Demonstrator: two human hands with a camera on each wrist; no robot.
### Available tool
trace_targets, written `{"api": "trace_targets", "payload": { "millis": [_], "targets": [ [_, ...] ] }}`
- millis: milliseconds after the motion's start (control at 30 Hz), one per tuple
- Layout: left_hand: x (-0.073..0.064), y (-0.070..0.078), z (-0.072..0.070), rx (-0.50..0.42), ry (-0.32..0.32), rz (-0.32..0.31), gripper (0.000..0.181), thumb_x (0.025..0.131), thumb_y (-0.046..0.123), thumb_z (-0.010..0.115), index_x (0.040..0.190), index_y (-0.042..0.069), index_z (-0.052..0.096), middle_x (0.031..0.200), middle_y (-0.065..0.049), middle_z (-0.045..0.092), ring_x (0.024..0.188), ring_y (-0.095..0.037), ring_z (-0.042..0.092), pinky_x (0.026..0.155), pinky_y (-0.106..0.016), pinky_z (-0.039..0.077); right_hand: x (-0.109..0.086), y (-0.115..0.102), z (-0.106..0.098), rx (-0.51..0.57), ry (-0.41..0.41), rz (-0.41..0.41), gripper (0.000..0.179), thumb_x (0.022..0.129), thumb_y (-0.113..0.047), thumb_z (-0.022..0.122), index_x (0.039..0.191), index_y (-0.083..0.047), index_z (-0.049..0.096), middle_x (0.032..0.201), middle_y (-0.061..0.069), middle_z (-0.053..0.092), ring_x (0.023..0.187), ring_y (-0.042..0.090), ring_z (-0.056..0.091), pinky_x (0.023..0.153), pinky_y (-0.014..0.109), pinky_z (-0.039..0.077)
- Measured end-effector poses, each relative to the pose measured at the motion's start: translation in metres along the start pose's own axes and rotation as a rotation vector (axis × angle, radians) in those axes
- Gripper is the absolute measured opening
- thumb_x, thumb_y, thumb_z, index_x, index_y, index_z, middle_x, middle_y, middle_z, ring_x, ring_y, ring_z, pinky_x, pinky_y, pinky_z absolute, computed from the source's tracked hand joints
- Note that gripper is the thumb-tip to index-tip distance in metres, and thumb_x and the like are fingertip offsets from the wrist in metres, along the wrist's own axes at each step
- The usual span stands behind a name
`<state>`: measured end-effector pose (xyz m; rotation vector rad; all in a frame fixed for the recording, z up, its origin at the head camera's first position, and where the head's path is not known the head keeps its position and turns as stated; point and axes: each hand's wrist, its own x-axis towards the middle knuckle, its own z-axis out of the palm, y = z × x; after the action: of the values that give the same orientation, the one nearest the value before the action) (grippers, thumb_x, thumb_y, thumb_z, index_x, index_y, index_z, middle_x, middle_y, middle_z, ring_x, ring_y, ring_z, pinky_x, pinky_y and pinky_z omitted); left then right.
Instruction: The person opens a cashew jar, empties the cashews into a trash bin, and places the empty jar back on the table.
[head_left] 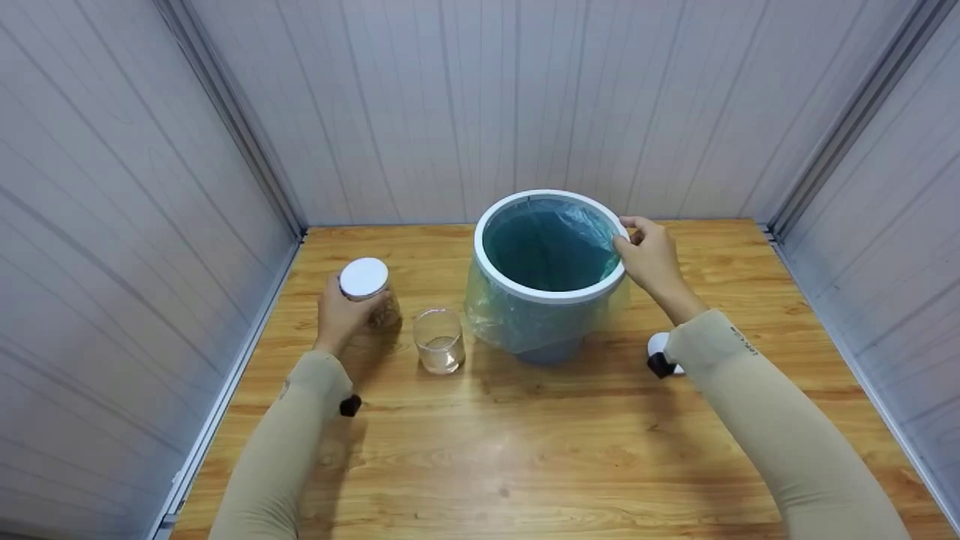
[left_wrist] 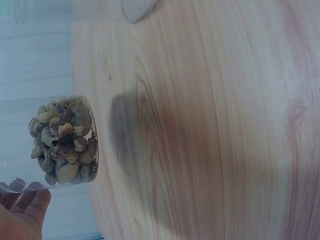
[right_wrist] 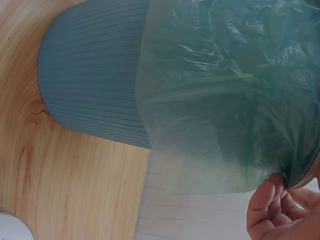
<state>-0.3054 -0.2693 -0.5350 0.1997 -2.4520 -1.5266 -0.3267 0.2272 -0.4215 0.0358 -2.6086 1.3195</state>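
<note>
My left hand [head_left: 341, 311] grips a clear jar [head_left: 386, 311] with a white lid [head_left: 364, 277], its fingers round the upper part. In the left wrist view, pale, curved, cashew-like nuts [left_wrist: 67, 140], some darkened, fill the jar's lower part, and the fingers [left_wrist: 32, 207] show at its side. My right hand [head_left: 649, 251] pinches the white rim [head_left: 551, 296] of a blue trash can [head_left: 551, 352], thumb inside and fingers outside. A thin green trash bag [right_wrist: 210, 110] lines the can and hangs down over its outer wall.
An open clear glass jar [head_left: 439, 341] with some liquid at the bottom stands between the left hand and the trash can. Under the right forearm lies a white round lid [head_left: 659, 343]. Ribbed pale panels [head_left: 480, 112] wall in the wooden table [head_left: 495, 465] at the back and sides.
</note>
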Motion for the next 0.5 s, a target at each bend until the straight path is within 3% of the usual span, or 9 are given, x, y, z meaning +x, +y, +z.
{"api": "trace_targets", "payload": {
  "millis": [500],
  "targets": [
    [-0.0040,0.0014,-0.0068,-0.001,-0.013,0.007,0.090,0.089,0.030,0.092,0.159,0.002,0.043,0.159,-0.022,0.054,0.150,-0.038,0.052,0.126,-0.054,0.043,-0.0003,0.0000,0.0002,-0.003,0.004,-0.002,0.044,0.105,-0.013,0.059,0.144,0.004,0.065,0.088,0.010,0.056,0.079,0.020,0.051,0.061,0.020,0.041]
  ]
}}
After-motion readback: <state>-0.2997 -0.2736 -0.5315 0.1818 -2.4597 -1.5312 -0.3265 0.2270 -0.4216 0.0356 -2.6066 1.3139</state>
